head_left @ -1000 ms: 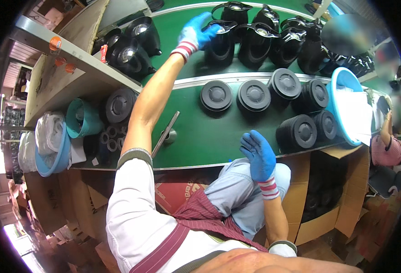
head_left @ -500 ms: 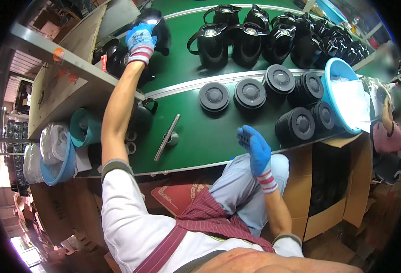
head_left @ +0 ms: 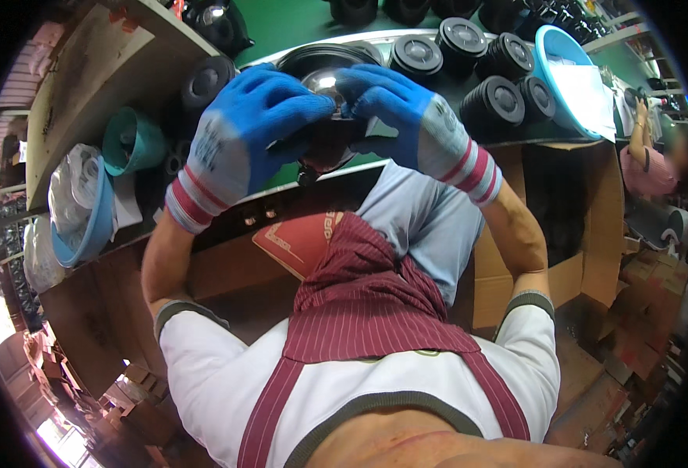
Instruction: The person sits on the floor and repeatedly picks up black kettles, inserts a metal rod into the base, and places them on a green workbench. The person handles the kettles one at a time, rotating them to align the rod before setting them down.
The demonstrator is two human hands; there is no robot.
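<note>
A glossy black jug [head_left: 330, 147] with a shiny metal part near its top is between my two gloved hands at the near edge of the green table. My left hand [head_left: 258, 121] wraps round its left side, while my right hand [head_left: 406, 109] grips the upper right side. Both gloves are blue with pale cuffs and red stripes. Much of the jug is hidden behind the fingers.
Right of my hands stand stacks of round black lids [head_left: 494, 103] beside a blue basin [head_left: 547, 66] holding white sheets. More black jugs [head_left: 352, 9] line the far side. An open cardboard box [head_left: 504, 265] sits below right; a teal bucket [head_left: 131, 140] is at left.
My left hand has come back from the far left with a black jug. My right hand has risen from near my knee to the jug. The view has tilted downward.
</note>
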